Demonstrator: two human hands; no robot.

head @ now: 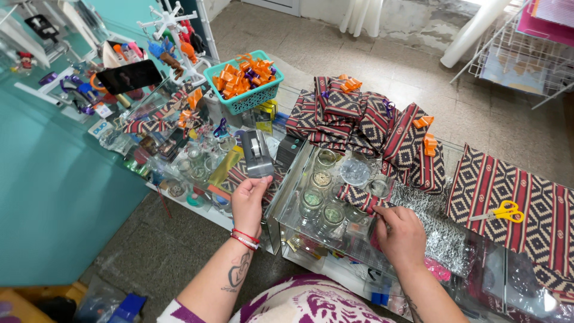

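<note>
My left hand (pixel 247 202) reaches up to a grey tape dispenser (pixel 257 153) on the glass counter, with its fingertips on the dispenser's near end. My right hand (pixel 399 234) presses down on a small package wrapped in dark red, black and cream patterned paper (pixel 357 196) that lies on the glass top. Several small glass jars (pixel 322 179) stand next to that package, between my two hands.
A pile of wrapped patterned packages with orange bows (pixel 365 119) sits behind the jars. A teal basket of orange bows (pixel 243 81) stands at the back. Yellow scissors (pixel 501 212) lie on a patterned paper sheet (pixel 520 203) to the right. Silvery shredded filler (pixel 436 230) lies beside my right hand.
</note>
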